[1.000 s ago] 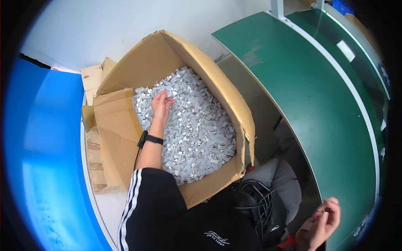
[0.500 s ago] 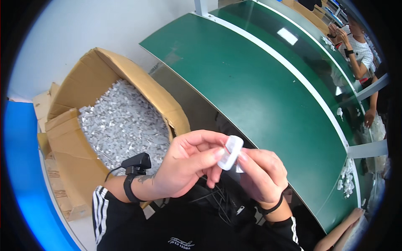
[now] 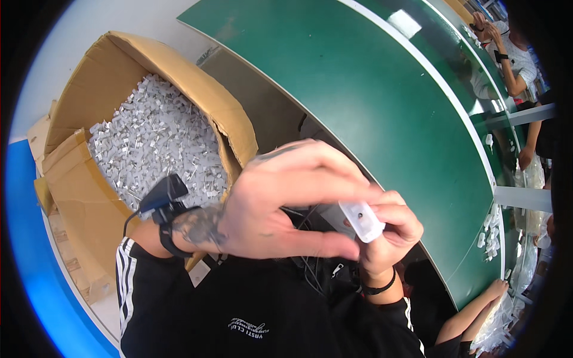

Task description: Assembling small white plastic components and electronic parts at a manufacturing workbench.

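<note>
both hands are raised close beneath the camera, in front of the chest. the left hand (image 3: pixel 286 203) is turned palm-down with its fingers extended rightward and curled over, thumb below, so that a small white rectangular part (image 3: pixel 361 219) is pinched at its fingertips. the right hand (image 3: pixel 391 235) is closed into a loose fist just behind and below the part, its fingers wrapped about the lower end; the part is thus gripped between both hands and is held tilted, one flat face with a small dark dot turned upward. a black wrist device (image 3: pixel 164 200) with a cable is worn on the left forearm, and a thin black band on the right wrist. to the left, well apart from the hands, an open cardboard box (image 3: pixel 179 77) is filled with small white pieces (image 3: pixel 155 143). a long green conveyor belt (image 3: pixel 370 101) runs diagonally behind the hands; its near edge passes just above the knuckles. further white parts (image 3: pixel 490 224) lie at the belt's far right edge, where another person's arm (image 3: pixel 477 310) is seen
</note>
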`<action>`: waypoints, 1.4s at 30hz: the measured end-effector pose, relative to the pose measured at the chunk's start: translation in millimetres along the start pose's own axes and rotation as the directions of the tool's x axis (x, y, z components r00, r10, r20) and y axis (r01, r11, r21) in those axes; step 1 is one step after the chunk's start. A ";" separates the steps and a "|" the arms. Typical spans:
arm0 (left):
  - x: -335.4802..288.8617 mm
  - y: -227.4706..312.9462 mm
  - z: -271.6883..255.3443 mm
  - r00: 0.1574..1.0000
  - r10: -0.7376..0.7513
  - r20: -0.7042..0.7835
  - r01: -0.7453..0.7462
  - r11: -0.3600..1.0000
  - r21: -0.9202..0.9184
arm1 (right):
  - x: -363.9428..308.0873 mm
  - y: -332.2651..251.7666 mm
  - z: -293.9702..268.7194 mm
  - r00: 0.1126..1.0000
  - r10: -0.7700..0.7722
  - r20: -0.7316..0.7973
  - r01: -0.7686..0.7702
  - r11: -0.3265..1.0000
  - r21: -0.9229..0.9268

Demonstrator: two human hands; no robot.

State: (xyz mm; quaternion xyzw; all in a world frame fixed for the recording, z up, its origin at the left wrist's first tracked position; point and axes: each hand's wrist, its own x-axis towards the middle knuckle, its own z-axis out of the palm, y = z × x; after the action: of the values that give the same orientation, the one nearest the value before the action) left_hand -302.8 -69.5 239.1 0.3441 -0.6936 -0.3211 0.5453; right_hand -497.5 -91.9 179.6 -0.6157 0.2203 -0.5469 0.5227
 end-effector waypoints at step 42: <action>-49.0 -8.6 -168.8 0.926 -0.069 -0.372 0.276 0.797 0.538 | 55.1 -11.1 -73.1 0.834 0.451 -0.316 -0.483 0.876 -0.024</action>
State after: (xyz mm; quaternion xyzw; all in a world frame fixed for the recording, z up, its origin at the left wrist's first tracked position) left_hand -128.4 -45.6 239.4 0.6058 -0.6206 -0.0800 0.4913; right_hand -550.2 -163.7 203.3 -0.4787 0.4687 -0.4778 0.5682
